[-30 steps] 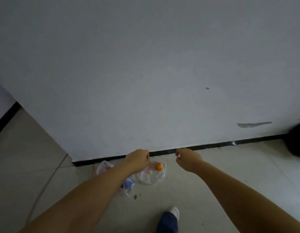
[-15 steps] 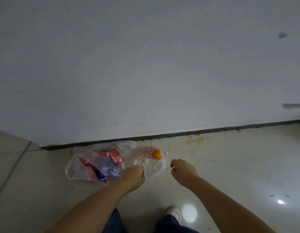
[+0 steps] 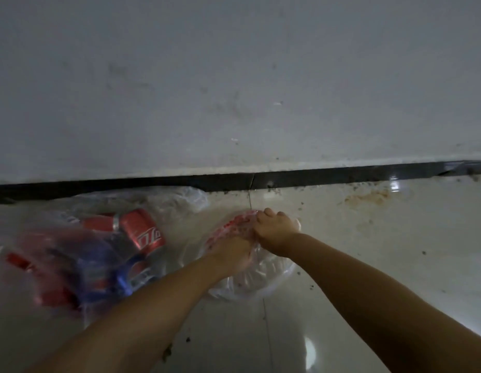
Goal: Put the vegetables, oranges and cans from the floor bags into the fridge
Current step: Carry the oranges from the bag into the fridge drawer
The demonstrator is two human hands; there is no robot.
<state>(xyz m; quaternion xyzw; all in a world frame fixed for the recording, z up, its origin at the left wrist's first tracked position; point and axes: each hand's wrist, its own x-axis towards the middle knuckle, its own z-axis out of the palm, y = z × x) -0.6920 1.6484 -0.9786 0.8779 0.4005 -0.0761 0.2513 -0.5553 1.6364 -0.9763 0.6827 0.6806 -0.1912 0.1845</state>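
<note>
Two bags on the floor (image 3: pixel 368 251) along the baseboard (image 3: pixel 341 175). Bag of cans (image 3: pixel 99 254) left, smaller bag (image 3: pixel 250 284) right of it. My left hand (image 3: pixel 231 254) and right hand (image 3: pixel 277 230) on the smaller bag, right one nearer the wall.

Both hands at a clear plastic bag (image 3: pixel 250 281) with red print on the tiled floor (image 3: pixel 368 238), left hand (image 3: pixel 231 251) and right hand (image 3: pixel 277 227) touching it — fingers hidden, beside it a blurred bag of cans (image 3: pixel 80 254) — red can (image 3: pixel 142 228) uppermost, black skirting (image 3: pixel 341 175) under a grey wall (image 3: pixel 234 76)
</note>
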